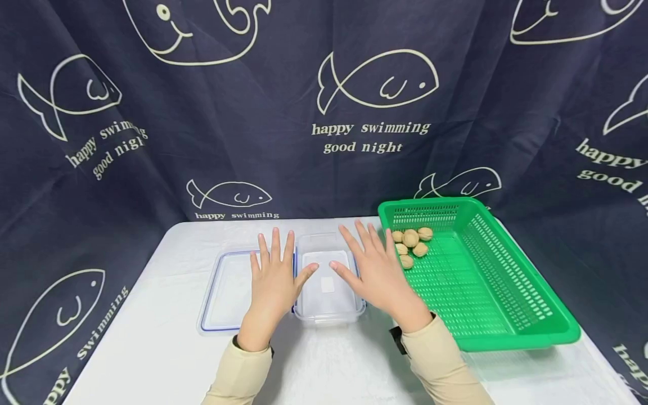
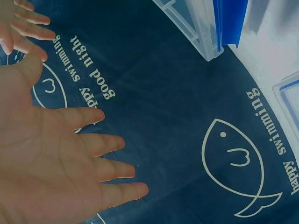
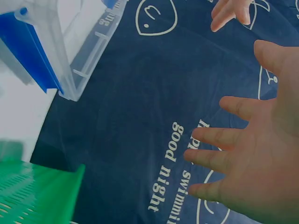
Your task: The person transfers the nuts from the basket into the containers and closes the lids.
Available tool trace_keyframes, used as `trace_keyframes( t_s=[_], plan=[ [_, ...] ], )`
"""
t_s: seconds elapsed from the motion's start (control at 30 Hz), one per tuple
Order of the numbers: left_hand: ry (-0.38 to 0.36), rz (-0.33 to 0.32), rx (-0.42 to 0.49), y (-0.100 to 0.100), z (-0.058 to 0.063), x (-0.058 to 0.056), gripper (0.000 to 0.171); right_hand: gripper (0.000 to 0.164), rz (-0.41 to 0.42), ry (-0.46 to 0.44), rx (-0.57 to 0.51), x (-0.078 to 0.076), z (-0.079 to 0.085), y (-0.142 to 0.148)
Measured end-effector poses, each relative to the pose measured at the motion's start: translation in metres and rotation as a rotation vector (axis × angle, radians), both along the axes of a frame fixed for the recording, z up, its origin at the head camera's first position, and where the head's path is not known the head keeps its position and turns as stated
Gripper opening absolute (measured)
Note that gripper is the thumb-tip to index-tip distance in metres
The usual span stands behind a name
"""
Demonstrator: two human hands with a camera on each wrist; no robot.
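Observation:
Both hands hover with fingers spread and hold nothing. In the head view the left hand (image 1: 275, 284) is over the gap between a clear lid with a blue seal (image 1: 215, 292) and a clear plastic container (image 1: 329, 312). The right hand (image 1: 377, 270) is above the container's right side, near the green basket's left edge. Several walnuts (image 1: 410, 238) lie in the far left corner of the green basket (image 1: 506, 342). The left wrist view shows the left palm (image 2: 51, 154) with straight fingers; the right wrist view shows the right palm (image 3: 252, 149) likewise.
A white-covered table (image 1: 152, 337) carries lid, container and basket from left to right. Behind it hangs a dark blue cloth (image 1: 293, 101) printed with white fish and lettering. Blue clasps (image 2: 230, 21) show on the container's side.

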State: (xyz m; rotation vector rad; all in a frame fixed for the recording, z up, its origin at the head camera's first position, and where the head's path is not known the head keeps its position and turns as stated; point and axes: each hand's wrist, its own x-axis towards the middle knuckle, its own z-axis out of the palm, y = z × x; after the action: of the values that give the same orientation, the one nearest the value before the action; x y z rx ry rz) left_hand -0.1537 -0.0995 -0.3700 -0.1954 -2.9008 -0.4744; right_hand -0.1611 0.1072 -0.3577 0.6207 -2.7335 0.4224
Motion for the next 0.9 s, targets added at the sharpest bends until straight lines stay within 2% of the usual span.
trace_keyframes(
  t_s=[0.2, 0.4, 0.63, 0.77, 0.9],
  plan=[
    [0.053, 0.004, 0.101, -0.001, 0.003, 0.0, 0.078, 0.069, 0.048, 0.015, -0.02, -0.005, 0.015, 0.003],
    [0.102, -0.008, 0.185, -0.004, 0.001, -0.003, 0.07, 0.066, 0.057, 0.048, -0.02, -0.018, 0.035, 0.012],
    [0.175, -0.049, 0.239, -0.007, 0.0, -0.005, 0.062, 0.061, 0.051, 0.103, -0.01, -0.039, 0.057, 0.035],
    [0.219, -0.08, 0.278, -0.009, 0.0, -0.007, 0.06, 0.057, 0.066, 0.145, -0.008, -0.05, 0.064, 0.048],
    [0.245, -0.114, 0.318, -0.011, 0.001, -0.009, 0.059, 0.055, 0.079, 0.133, -0.01, -0.059, 0.067, 0.06]
  ],
)
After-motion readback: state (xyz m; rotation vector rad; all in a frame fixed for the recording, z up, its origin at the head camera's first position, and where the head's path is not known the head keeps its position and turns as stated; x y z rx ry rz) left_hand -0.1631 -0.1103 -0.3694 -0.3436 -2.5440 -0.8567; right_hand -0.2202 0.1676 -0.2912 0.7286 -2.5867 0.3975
